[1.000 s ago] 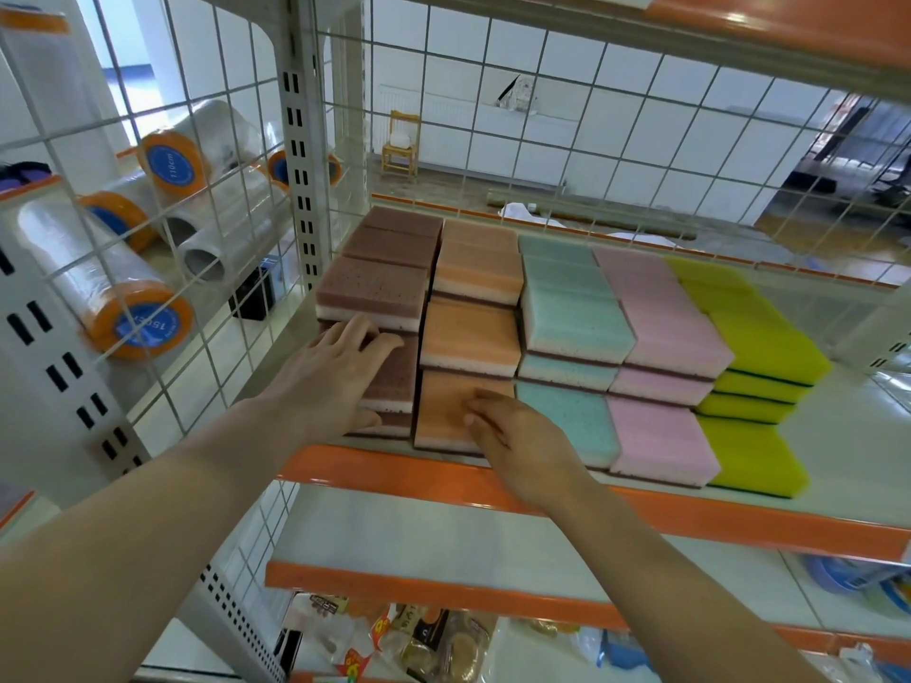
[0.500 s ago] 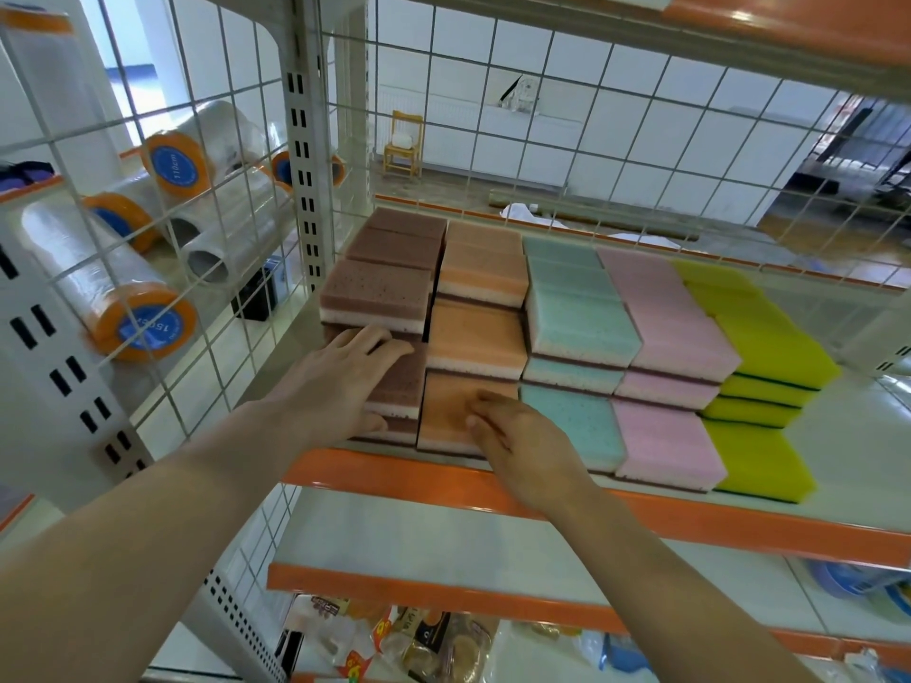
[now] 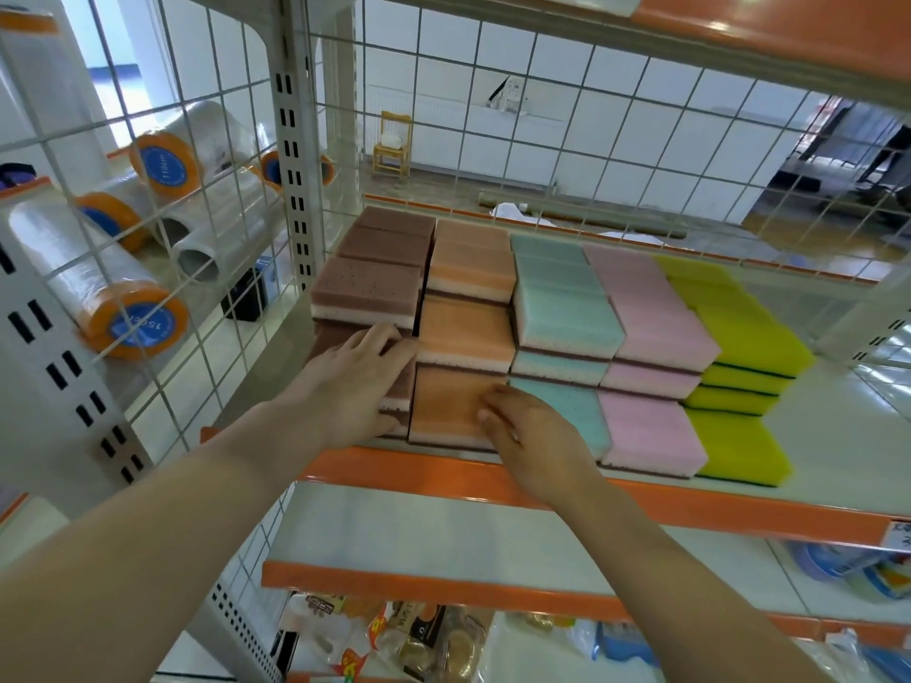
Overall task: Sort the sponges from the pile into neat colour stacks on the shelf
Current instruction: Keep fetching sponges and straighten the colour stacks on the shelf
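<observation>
On the shelf, head view: sponges in colour rows, brown, orange, teal, pink, yellow from left to right. Left hand lies flat on the front brown stack, fingers straight. Right hand presses the front orange sponge, fingers loosely extended.

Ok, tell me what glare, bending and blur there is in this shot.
Head view: glare streaks the orange upper shelf edge; the wide lens bows the wire grid and the upright post; the sponges and both hands are sharp, the room behind is softer and bright.
</observation>
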A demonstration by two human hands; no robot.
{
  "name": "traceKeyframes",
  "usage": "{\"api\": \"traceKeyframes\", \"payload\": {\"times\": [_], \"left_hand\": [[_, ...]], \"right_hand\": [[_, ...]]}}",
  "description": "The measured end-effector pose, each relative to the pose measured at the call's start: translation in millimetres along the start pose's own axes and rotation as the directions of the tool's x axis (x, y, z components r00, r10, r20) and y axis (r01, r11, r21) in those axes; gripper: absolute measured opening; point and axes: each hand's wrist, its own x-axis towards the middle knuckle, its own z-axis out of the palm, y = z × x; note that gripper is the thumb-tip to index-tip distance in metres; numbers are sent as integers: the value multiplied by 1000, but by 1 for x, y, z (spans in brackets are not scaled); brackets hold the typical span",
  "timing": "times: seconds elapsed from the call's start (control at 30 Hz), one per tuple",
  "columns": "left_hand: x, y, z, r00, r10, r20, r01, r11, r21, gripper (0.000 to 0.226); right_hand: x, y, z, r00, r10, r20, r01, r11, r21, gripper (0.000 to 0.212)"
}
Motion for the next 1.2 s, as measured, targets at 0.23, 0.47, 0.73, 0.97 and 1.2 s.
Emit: {"api": "traceKeyframes", "payload": {"times": [0.23, 0.47, 0.73, 0.97, 1.2], "left_hand": [[9, 45, 4, 992, 127, 19, -127, 992, -21, 74], [19, 75, 17, 979, 185, 91, -183, 983, -24, 73], [16, 74, 31, 987, 107, 121, -101, 994, -53, 60], [19, 75, 36, 993, 62, 105, -54, 995, -86, 54], [19, 78, 37, 990, 36, 136, -18, 990, -137, 55]], "right_hand": [[-20, 30, -12, 995, 99, -4, -99, 995, -24, 45], [-36, 60, -23, 986, 166, -11, -167, 983, -80, 47], [-36, 64, -18, 988, 153, -6, -153, 988, -32, 47], [-34, 63, -16, 989, 144, -29, -144, 990, -5, 45], [-33, 61, -15, 989, 142, -38, -142, 990, -17, 46]]}}
